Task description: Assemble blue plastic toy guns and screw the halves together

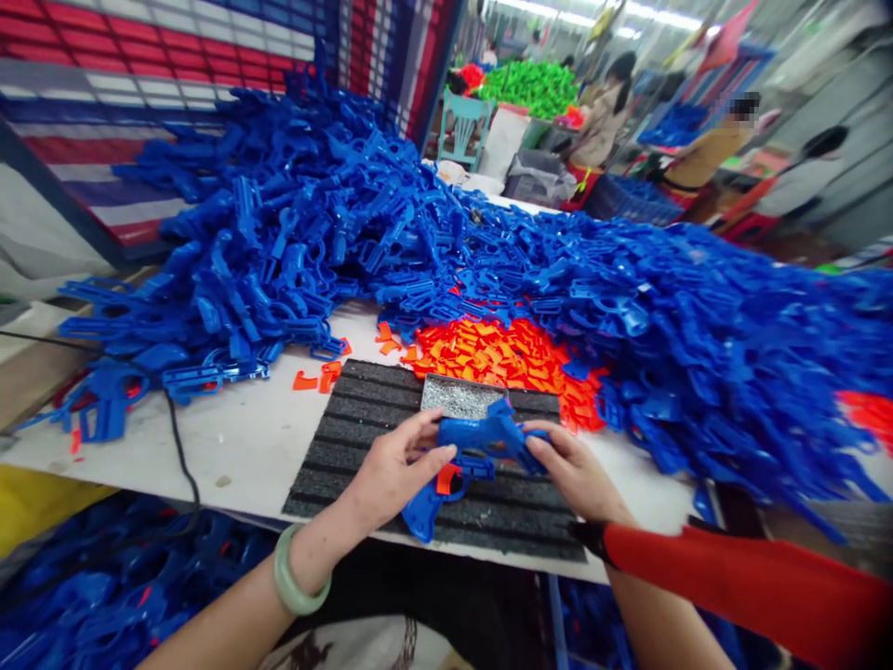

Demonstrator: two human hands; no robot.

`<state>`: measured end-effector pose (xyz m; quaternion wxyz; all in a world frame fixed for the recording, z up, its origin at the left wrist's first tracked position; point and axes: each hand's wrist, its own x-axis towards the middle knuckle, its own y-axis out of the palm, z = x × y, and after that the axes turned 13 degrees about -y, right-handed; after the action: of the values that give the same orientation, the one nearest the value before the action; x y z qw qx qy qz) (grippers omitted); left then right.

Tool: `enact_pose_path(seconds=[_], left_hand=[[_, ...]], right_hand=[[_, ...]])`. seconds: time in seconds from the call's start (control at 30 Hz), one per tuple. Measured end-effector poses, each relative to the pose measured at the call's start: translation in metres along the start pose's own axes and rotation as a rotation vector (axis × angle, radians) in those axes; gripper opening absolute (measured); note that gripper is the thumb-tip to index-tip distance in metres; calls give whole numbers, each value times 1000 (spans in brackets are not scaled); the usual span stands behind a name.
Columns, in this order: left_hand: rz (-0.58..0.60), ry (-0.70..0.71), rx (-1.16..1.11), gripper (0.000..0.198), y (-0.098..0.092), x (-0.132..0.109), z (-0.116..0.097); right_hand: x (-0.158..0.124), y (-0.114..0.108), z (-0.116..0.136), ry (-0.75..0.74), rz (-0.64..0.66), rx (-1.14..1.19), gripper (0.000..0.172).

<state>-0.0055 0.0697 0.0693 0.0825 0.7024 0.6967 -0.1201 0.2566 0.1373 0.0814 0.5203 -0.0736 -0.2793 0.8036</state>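
Observation:
Over the ridged dark mat point(335, 447), a blue toy gun shell point(481, 432) is held between both hands. My left hand point(394, 470) pinches its left end with thumb and fingers. My right hand point(576, 465) grips its right end. Just below it, a second blue toy gun shell point(420, 510) rests on the mat with an orange trigger piece point(446, 479) in it. Whether the two shells touch cannot be made out. Behind the hands stands a shallow tray point(427, 395) of small silvery metal parts point(464, 398).
A heap of orange trigger pieces point(499, 354) lies behind the tray. Large piles of blue toy gun shells point(335, 205) spread across the back and right. A black cable point(178, 447) hangs over the front left edge. Several people point(712, 144) sit farther back.

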Motion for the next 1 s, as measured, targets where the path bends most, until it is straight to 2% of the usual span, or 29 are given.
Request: enact_pose_path(seconds=[0.07,0.17,0.23,0.3,0.37,0.43,0.5,0.63,0.7,1.0], left_hand=[[63,-106,-83,46,4,-6,-1],[-30,-225,-209,48,11,-24,7],[-74,-278,-226,49,16,-40,19],[-135,-235,-74,43,20,-57,33],[-263,-87,204,37,22,-71,48],[-397,83,472,38,21,-80,63],[-474,205,655,45,20,-85,74],[-487,315,863,61,19,-85,83],[-480,332,912,62,21,-83,83],[-534,409,905,42,25,-78,77]], right_hand=[[3,10,-2,-60,25,64,38],[0,17,-8,-278,44,-53,53],[-4,18,-12,-429,124,-222,47],[-9,21,-16,-535,191,-355,40],[-14,26,-21,-589,213,-430,42],[-18,34,-25,-606,218,-459,43],[-20,42,-30,-612,219,-449,42],[-21,53,-36,-587,194,-408,41],[-21,55,-38,-570,185,-401,41],[-29,58,-41,-508,192,-382,45]])
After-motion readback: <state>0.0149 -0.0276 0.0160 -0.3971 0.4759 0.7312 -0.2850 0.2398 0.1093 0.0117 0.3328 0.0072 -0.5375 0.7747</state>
